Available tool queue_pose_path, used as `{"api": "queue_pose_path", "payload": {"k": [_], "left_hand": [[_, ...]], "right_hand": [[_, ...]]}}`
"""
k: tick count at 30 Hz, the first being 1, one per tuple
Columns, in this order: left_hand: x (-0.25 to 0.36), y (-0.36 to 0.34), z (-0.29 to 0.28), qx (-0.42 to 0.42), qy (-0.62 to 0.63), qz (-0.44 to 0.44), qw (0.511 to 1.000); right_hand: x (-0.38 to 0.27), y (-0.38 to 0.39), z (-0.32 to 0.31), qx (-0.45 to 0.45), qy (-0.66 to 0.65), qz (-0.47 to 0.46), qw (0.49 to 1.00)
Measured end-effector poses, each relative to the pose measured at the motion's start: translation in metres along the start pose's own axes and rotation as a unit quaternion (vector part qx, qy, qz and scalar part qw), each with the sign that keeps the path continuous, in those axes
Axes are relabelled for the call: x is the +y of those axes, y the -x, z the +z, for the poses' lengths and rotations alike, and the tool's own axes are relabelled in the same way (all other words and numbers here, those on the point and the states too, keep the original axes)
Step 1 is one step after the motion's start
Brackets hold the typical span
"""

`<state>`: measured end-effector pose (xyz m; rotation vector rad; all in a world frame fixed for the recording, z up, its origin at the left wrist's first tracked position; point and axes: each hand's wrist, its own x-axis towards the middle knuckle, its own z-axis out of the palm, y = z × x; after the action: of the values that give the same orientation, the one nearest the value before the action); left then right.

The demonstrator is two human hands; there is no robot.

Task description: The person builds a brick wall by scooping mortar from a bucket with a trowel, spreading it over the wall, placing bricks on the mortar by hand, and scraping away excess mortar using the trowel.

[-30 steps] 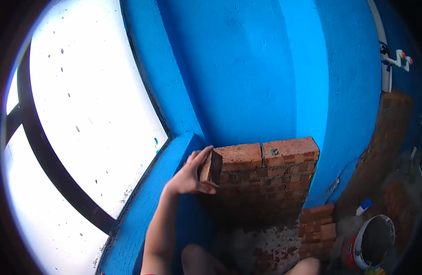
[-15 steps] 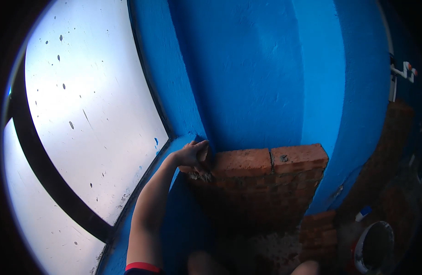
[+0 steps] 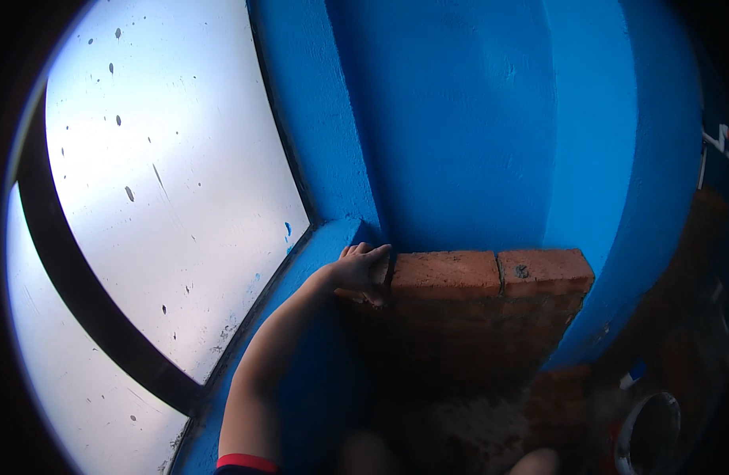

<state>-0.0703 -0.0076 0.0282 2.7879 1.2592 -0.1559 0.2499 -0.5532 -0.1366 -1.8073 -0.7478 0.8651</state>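
Note:
My left hand (image 3: 353, 271) reaches to the left end of a low brick wall (image 3: 459, 336), in the corner beside the blue window ledge. Its fingers are closed round a short brick piece (image 3: 379, 271), mostly hidden by the hand. The piece stands against the end of a red brick (image 3: 446, 272) in the top row, roughly level with it. Farther right in that row lies another red brick (image 3: 546, 271) with a grey mortar blob on top. My right hand is out of view.
Blue walls (image 3: 459, 119) rise behind the brickwork. On the left is a bright, spotted window (image 3: 167, 174) with a dark frame. At lower right, stacked bricks (image 3: 558, 396) stand near a bucket (image 3: 620, 451) and a small blue-and-white object (image 3: 633, 375). My knees show at the bottom edge.
The view has shifted, so the wall appears farther right. My left hand has brought the brick piece from a tilted position to sit closer in line with the top row.

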Motion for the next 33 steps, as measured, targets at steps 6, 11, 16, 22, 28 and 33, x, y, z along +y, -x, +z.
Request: {"api": "queue_pose_path", "payload": {"k": [6,11,16,22,28,33], "left_hand": [[-0.032,0.015,-0.026,0.112,0.273,-0.019,0.955],[-0.068,0.057,0.000,0.038,0.239,-0.071,0.968],[-0.067,0.066,0.049,0.130,0.222,-0.062,0.964],[-0.066,0.062,0.056,0.156,0.185,-0.090,0.966],[-0.060,0.065,0.055,0.167,0.165,-0.083,0.969],[-0.059,0.067,0.054,0.155,0.173,-0.083,0.969]], "right_hand": [[-0.058,0.009,-0.002,-0.063,-0.040,-0.092,0.993],[-0.115,-0.004,0.020,-0.142,-0.107,-0.178,0.968],[-0.183,-0.064,0.093,-0.197,-0.007,-0.228,0.954],[-0.277,-0.136,0.173,-0.202,0.173,-0.340,0.902],[-0.306,-0.162,0.227,-0.156,0.237,-0.440,0.852],[-0.307,-0.164,0.232,-0.199,0.268,-0.319,0.887]]}}
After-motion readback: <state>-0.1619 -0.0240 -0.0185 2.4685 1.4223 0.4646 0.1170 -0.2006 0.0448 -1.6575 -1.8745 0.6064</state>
